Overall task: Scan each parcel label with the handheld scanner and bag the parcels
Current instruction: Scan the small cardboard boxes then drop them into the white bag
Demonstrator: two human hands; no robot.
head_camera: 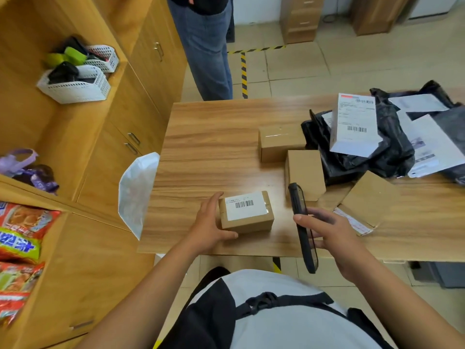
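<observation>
- Parcel [246, 212]: a small brown box, barcode label facing up, lying on the wooden table [214, 147] at the lower centre of the frame.
- Our left hand [211, 222] grips its left end, thumb along the near side.
- Our right hand [329, 233] is clamped round the black handheld scanner [302, 227], just right of the parcel and apart from it.
- 2 plain boxes [281, 142] sit right of centre, beside black bags [392, 152].

1. The surface [214, 147] is wood-grain laminate, smooth with a faint sheen.
2. The small box [247, 225] is matt brown cardboard; its label [245, 205] is smooth white paper.
3. The handheld scanner [298, 202] is glossy black plastic.
4. The black mailer bags [392, 152] are shiny, crinkled plastic film.
5. The baskets [75, 93] are white perforated plastic.
</observation>
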